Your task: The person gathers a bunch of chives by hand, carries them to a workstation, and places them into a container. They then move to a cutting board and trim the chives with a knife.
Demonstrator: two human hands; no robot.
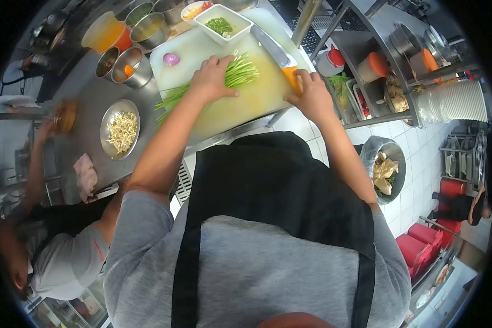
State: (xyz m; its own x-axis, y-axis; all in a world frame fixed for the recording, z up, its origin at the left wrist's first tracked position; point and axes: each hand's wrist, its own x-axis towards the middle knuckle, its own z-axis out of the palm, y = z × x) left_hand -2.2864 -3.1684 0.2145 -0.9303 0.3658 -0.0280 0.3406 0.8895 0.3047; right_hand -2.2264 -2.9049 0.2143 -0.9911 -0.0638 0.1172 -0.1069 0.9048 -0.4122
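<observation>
My left hand (210, 82) lies over a bunch of long thin green stalks (241, 71) on a pale cutting board (202, 128), fingers curled over them and thumb stretched out. My right hand (313, 98) is at the board's right edge, with fingers and thumb around the orange handle of a kitchen knife (273, 46). The blade points up and left, beside a white square dish (245, 34) holding chopped greens (219, 25). A small purple onion (171, 59) sits at the board's upper left.
Left of the board stand metal pots (139, 74), a yellow-orange tub (105, 33) and a bowl of bean sprouts (121, 131). A co-worker (65, 257) stands at the left. A lined bin (399, 169) and a metal shelf (355, 41) are at the right.
</observation>
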